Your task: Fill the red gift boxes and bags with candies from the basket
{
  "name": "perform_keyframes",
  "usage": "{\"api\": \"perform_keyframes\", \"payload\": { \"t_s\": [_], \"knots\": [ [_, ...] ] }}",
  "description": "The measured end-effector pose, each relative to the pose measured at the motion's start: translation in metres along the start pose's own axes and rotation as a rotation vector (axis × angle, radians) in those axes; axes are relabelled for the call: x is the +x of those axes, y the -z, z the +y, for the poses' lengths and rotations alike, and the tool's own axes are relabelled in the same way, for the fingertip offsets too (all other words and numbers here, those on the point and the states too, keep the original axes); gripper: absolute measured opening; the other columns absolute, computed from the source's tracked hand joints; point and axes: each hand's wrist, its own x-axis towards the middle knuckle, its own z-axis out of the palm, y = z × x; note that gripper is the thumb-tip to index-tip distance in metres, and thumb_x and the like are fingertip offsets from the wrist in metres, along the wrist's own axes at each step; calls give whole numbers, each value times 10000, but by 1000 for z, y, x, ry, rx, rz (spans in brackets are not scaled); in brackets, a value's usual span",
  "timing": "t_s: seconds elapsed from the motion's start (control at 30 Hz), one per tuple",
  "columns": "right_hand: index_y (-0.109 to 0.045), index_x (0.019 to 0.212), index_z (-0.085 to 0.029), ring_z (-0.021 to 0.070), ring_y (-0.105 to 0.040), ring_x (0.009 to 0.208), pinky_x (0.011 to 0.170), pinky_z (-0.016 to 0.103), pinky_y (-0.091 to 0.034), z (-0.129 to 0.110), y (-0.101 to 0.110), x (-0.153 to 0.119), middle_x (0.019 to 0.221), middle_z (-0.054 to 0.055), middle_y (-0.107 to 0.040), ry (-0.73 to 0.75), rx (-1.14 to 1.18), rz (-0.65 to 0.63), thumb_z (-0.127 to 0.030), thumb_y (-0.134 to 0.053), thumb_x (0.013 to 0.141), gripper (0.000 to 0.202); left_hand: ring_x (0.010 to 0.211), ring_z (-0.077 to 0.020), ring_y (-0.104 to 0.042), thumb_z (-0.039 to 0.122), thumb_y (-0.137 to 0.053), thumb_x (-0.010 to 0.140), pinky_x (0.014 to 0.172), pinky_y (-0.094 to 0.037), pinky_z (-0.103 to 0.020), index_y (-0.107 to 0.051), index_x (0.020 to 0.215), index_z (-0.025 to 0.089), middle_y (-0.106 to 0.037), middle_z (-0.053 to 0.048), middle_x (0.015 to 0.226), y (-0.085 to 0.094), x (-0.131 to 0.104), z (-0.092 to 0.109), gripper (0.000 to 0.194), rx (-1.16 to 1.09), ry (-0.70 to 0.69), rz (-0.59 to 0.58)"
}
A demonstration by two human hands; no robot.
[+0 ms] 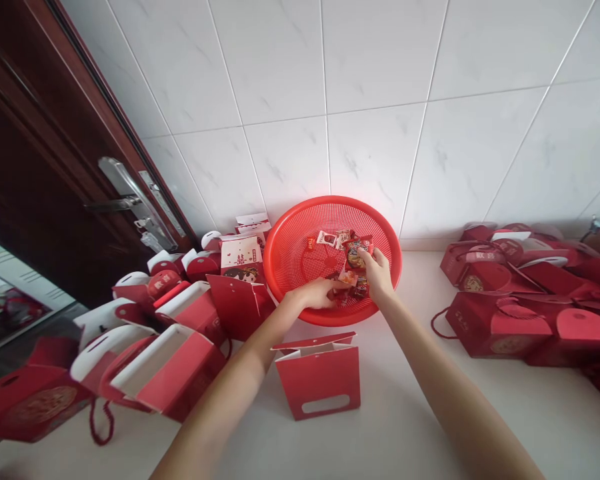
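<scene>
A round red plastic basket [290, 233] stands against the wall, with small wrapped packets lying inside toward its near right part. My right hand [379, 272] pinches a red packet [356, 256] with a picture on it, over the basket's right side. Reaching over the near rim, my left hand [320, 293] has its fingers closed round a small pinkish packet [349, 277]. Its fingertips are partly hidden among the other packets. Just in front of the basket, between my forearms, a red paper box [320, 380] stands upright with its top flaps apart and an oval window low on its front.
Many red gift boxes, several with open tops [165, 367], crowd the left side. More red boxes with rope handles [500, 327] stand at the right. A dark door with a metal handle [130, 200] is at the left, and a tiled wall [370, 153] rises behind.
</scene>
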Motion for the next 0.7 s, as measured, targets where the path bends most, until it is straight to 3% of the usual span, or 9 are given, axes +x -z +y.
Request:
{"api": "perform_keyframes", "payload": {
  "t_s": [0.1,0.17,0.33,0.47,0.6,0.7],
  "knots": [
    [-592,736,-220,203,-657,681,550,286,-526,4,3,2,696,1,-682,-25,1,19,-394,-719,657,230,876,-236,-674,177,-610,826,764,-479,-284,-419,1549,341,-729,-21,990,-5,5,-1,765,44,-13,10],
    [-606,752,-218,206,-664,678,538,287,-527,4,4,3,714,10,-697,-38,7,29,-386,-714,659,221,946,-260,-681,217,-617,835,827,-489,-312,-382,1566,354,-738,-31,1060,-6,9,-2,780,69,9,11],
    [-610,750,-214,208,-682,701,538,281,-543,0,5,6,735,14,-713,-42,30,32,-383,-715,662,218,989,-252,-687,268,-640,831,834,-499,-302,-698,1262,327,-745,-24,1168,-2,14,-3,439,57,20,-26],
    [-608,743,-212,211,-687,698,528,289,-549,-2,5,7,735,14,-711,-39,50,36,-377,-720,664,214,859,-234,-691,321,-647,833,724,-490,-278,-751,1037,278,-766,-21,1000,2,12,2,233,70,61,4],
    [-574,730,-223,197,-678,691,530,282,-557,1,6,9,728,-2,-693,-34,75,64,-380,-734,664,234,789,-268,-685,425,-632,858,671,-475,-308,-753,922,212,-745,-74,865,0,10,4,253,113,165,53],
    [-566,752,-228,195,-679,697,529,281,-561,2,6,9,745,-1,-693,-40,91,106,-383,-723,678,233,881,-292,-694,430,-605,886,706,-486,-319,-746,1089,232,-748,-96,969,-2,11,3,317,130,193,88]
  ]
}}
